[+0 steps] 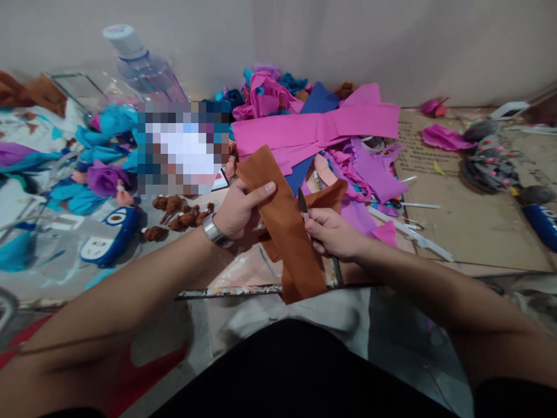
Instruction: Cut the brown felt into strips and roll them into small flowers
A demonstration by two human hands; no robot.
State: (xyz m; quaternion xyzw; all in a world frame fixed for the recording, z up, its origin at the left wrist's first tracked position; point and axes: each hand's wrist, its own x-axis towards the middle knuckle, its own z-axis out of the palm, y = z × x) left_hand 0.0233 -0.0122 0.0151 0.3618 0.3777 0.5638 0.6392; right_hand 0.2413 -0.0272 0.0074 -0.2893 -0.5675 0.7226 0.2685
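Note:
My left hand [243, 206] grips a long brown strip of crepe paper [289, 232], with the thumb on top and the fingers behind it. The strip slants down past the table's front edge. At its right edge, my right hand [333, 232] is closed around a small cutting tool [302, 201] with a dark pointed blade. Whether it is a knife or a pair of scissors I cannot tell, since the fingers cover its handle. The blade points up and away, close against the paper. Another brown piece [331, 197] lies behind my right hand.
Pink paper strips [317, 125] and purple scraps [378, 171] pile up behind the hands. Brown twisted pieces [183, 215] and a blue pouch [115, 232] lie left. A clear bottle [148, 72] stands by the wall. Cardboard [452, 220] covers the right side.

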